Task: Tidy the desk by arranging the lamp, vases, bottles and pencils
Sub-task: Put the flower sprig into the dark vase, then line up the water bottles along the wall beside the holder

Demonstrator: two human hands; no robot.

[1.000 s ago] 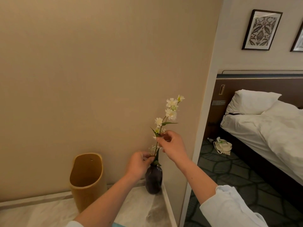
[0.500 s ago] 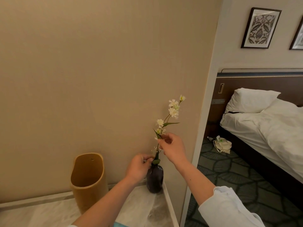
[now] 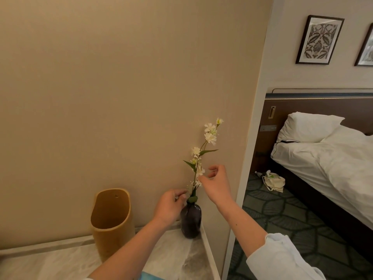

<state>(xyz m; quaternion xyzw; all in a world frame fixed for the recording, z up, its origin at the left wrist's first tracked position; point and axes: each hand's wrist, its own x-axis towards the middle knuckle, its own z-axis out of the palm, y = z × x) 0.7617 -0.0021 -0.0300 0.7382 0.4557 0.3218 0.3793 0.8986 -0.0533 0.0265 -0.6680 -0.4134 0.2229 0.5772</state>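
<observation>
Dark vase (image 3: 190, 221) stands upright at the back right corner of the surface (image 3: 171, 257), close to the right edge and near the wall, mouth up. Flower stem (image 3: 201, 152) sits in the mouth. Its long axis is near vertical and leans up and right, blossoms at the top, cut end down in the neck.

Right hand (image 3: 217, 183): fingers spread and loose, holding nothing. It's just right of the stem at lower-blossom height, thumb and forefinger apart, tips just beside the petals. Can't tell if they touch.

Left hand (image 3: 168, 207): just left of the vase neck, back of the hand to the camera, fingers loosely curled toward the glass. Can't tell if it grips the neck or only hovers beside it.

Judgement: flower looks seated. For any stem tweak the right hand is nearer, and the pinch comes in from the right, across the axis. Left hand is nearer for steadying or sliding the vase. Risk: vase is close to the right edge, so a sideways nudge could tip it.

Tan wooden vase (image 3: 112, 223) stands at the back edge, left of the dark one, apart from it, and is empty as far as I can see.
</observation>
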